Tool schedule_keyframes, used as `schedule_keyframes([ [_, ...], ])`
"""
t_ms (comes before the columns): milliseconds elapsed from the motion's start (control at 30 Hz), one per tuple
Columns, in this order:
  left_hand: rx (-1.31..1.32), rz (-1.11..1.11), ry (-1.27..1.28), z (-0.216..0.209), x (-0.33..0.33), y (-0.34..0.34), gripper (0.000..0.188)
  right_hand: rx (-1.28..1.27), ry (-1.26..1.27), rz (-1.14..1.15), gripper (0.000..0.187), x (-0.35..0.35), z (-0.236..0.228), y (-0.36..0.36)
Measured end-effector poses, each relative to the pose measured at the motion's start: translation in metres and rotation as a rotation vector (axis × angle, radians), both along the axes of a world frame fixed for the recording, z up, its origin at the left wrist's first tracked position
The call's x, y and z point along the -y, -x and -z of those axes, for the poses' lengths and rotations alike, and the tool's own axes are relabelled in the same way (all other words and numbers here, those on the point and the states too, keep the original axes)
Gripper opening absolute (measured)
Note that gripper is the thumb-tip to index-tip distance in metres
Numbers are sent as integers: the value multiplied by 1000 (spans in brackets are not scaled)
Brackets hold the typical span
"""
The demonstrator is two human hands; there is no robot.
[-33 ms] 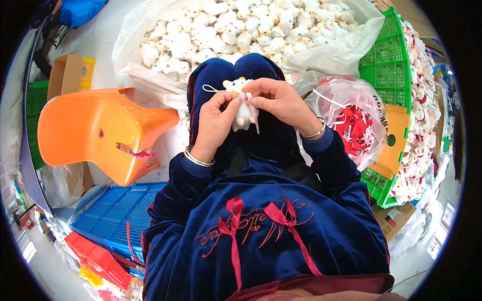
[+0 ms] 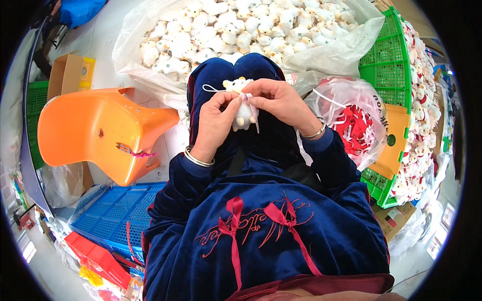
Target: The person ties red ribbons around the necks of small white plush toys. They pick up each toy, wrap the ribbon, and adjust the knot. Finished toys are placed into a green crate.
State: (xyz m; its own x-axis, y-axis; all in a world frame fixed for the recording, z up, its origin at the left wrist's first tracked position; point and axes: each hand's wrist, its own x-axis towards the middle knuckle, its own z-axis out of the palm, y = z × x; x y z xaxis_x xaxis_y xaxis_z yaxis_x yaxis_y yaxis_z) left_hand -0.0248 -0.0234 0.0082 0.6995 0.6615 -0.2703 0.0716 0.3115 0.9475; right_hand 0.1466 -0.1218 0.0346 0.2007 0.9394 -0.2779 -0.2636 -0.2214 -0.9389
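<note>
A small white plush toy (image 2: 244,114) is held upright over my lap, its head pointing away from me. It has yellowish ears and feet, and a white cord loop (image 2: 211,89) sticks out to the left of its head. Around its neck runs a pale pink ribbon (image 2: 256,120), one tail hanging down the toy's front. At the left of the neck, thumb and fingers of my left hand (image 2: 213,123) are closed on the ribbon against the toy. My right hand (image 2: 283,103) pinches the ribbon from the right; its fingertips partly cover the toy's head and neck.
Beyond my knees lies a big clear plastic sheet (image 2: 128,45) heaped with similar white plush toys (image 2: 226,30). At right are a plastic bag (image 2: 374,108) of red ribbon pieces (image 2: 354,128) and a green crate (image 2: 389,65). An orange chair (image 2: 100,130) and blue crate (image 2: 118,210) stand left.
</note>
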Motion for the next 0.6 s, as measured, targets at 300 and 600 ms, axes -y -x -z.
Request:
schedule_keyframes([
  [300,4,-23,12,0,2,-1,16,114,11,-62,22,6,1,-7],
  [600,-19,-12,-49,3,0,0,16,157,252,-120,29,4,-18,-14],
])
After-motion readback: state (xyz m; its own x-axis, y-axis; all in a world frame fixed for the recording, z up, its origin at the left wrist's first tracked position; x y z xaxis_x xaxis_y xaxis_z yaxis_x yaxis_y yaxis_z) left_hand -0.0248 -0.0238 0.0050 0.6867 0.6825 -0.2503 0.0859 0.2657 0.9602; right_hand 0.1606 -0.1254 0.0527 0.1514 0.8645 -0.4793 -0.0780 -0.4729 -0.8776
